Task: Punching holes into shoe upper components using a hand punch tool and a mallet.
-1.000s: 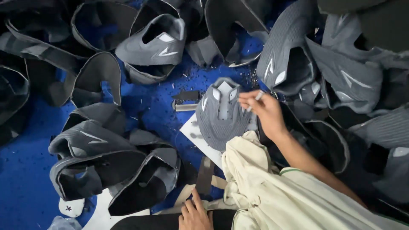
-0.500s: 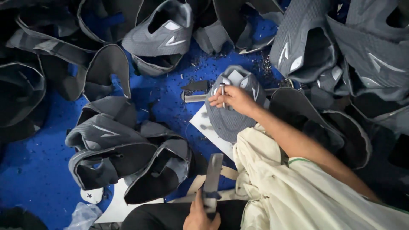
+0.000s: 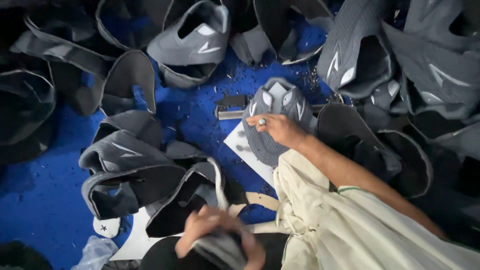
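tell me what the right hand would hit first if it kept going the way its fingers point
The right hand points left across the grey shoe upper it rests on. Going on, it would probably meet the flat grey metal tool first, though depth is unclear.

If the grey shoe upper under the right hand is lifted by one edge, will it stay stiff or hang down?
The grey shoe upper would probably sag: it looks like thin knit fabric, and neighbouring uppers lie folded and curled. Likely light. The right hand rests on it.
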